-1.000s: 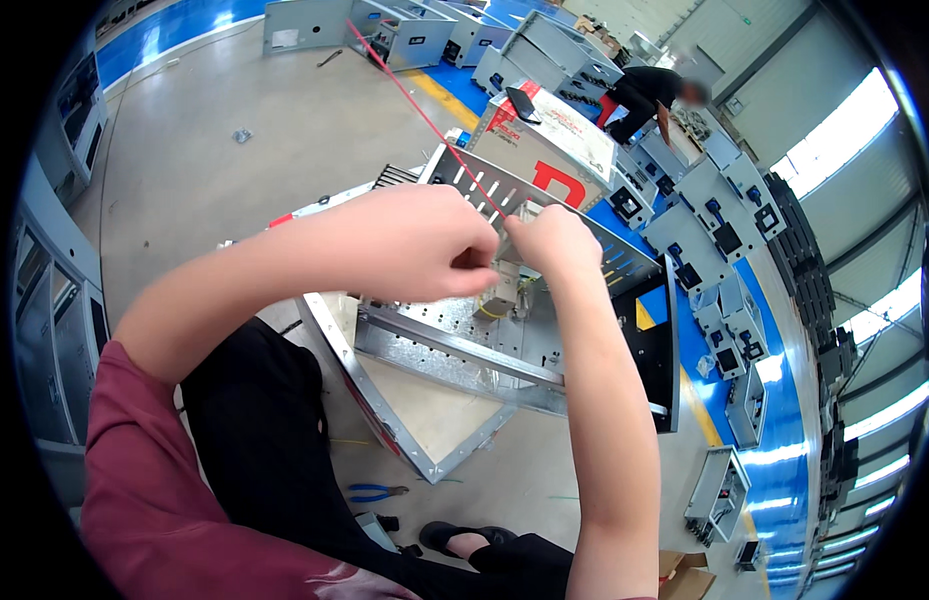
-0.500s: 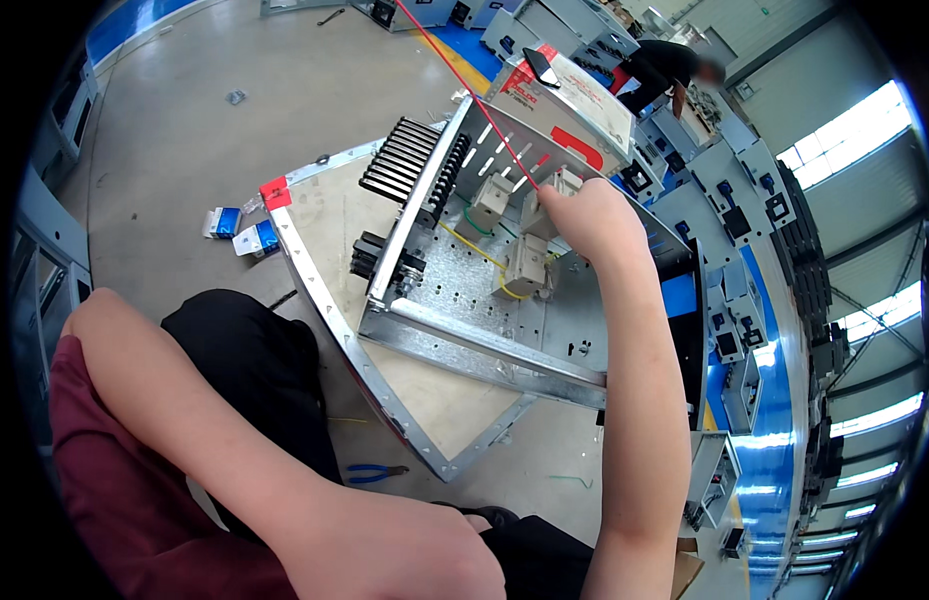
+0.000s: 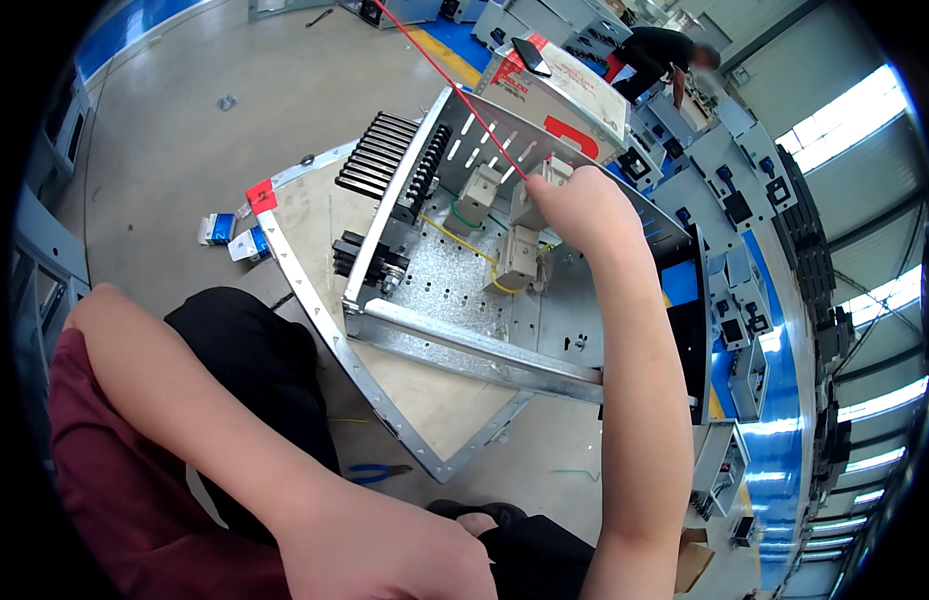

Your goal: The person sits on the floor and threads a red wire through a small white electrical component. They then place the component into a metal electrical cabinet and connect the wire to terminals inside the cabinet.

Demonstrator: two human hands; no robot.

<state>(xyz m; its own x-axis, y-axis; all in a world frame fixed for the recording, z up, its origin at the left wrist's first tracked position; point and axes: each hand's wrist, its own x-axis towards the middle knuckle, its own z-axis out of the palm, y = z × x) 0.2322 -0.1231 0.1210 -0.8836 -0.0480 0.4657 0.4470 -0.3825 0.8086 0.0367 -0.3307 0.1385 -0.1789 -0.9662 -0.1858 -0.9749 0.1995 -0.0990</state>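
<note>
Red wire (image 3: 459, 93) is pinched between the thumb and fingers of my right hand (image 3: 584, 208), just beside a beige block (image 3: 522, 208) that the hand partly covers; from there it runs nearly straight to the far left and out of view. I judge that I grip so close to the block to steer the wire finely, though I cannot tell whether its tip is inside. My left hand (image 3: 394, 552) lies low at the near edge, fingers hidden, so I cannot tell whether it holds anything; perhaps it is down there to leave my view clear. The right hand reaches into an open metal enclosure (image 3: 484, 342), which holds the block with two more beige blocks (image 3: 478, 195), a green wire (image 3: 467, 222) and a yellow wire (image 3: 459, 240) on its perforated floor. Black bars (image 3: 379, 160) jut from its left side. It rests askew on a metal-edged crate (image 3: 444, 405), probably to raise it to working height. Farther out, blue pliers (image 3: 379, 472) lie on the near floor, a phone (image 3: 530, 57) lies on a far carton (image 3: 599, 95), and at right an open grey box (image 3: 722, 450) contains dark parts.
</note>
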